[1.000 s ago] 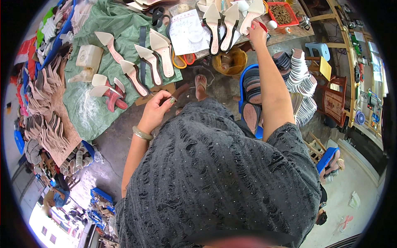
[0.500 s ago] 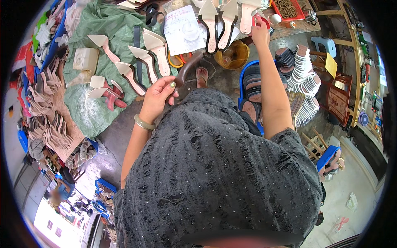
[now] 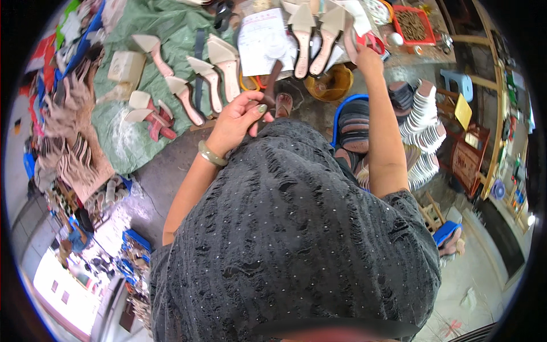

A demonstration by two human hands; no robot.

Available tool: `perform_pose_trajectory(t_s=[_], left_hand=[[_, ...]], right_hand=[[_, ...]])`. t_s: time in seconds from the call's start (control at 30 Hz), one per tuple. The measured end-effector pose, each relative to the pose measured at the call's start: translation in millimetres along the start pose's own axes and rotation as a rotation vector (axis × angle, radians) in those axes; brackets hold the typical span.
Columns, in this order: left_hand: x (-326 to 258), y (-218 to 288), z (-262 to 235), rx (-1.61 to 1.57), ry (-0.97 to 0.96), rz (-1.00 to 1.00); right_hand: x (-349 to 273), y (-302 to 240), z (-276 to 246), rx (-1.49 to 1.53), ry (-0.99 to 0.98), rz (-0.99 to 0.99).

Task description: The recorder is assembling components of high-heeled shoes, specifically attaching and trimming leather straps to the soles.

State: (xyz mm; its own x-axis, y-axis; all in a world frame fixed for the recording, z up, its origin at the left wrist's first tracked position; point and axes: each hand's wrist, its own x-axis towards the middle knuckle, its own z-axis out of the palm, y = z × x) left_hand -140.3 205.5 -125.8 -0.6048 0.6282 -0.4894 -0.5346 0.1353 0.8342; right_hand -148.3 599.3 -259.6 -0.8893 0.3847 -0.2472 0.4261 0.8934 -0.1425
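Note:
Over my lap on the left, my left hand (image 3: 239, 118) pinches a dark brown curved shoe sole (image 3: 273, 81) by its near end. My right hand (image 3: 369, 60) reaches out to the far right of the bench, fingers drawn together beside a red ring-shaped thing (image 3: 375, 43). What those fingers grip is hidden by the hand and blur. Just left of them a pale pink shoe piece (image 3: 349, 41) stands tilted. Two pointed shoe uppers on pink insoles with dark edges, one at the left (image 3: 302, 43) and one beside it (image 3: 329, 43), lie nearby.
Several similar shoe pieces (image 3: 227, 64) lie across the green sheet (image 3: 122, 149) at left. A printed paper (image 3: 259, 43) is behind my left hand. A yellowish bucket (image 3: 333, 85) stands below the bench. Stacked soles (image 3: 424, 137) fill the right side, by a blue stool (image 3: 457, 84).
The view has shifted, so the bench sits farther right. My left hand has turned the brown sole more upright. The pink piece by my right hand has tilted.

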Motion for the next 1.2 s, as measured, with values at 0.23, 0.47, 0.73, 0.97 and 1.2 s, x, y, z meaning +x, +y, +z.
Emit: perform_pose_trajectory(t_s=[0.23, 0.47, 0.73, 0.97, 1.2], left_hand=[[-1, -3, 8, 0.012, 0.02, -0.038], [-16, -3, 1, -0.052, 0.09, 0.017], [-26, -15, -14, -0.112, 0.061, 0.14], [-45, -22, -45, -0.01, 0.047, -0.001], [-102, -43, -87, -0.016, 0.115, -0.187]], right_hand=[[16, 44, 31, 0.467, 0.041, 0.238], [-27, 45, 41, 1.686, 0.089, 0.581], [-135, -145, -54, 1.415, -0.747, -0.05], [-96, -246, -58, 2.086, -0.466, 0.027], [-90, -258, -62, 1.947, -0.278, -0.071]])
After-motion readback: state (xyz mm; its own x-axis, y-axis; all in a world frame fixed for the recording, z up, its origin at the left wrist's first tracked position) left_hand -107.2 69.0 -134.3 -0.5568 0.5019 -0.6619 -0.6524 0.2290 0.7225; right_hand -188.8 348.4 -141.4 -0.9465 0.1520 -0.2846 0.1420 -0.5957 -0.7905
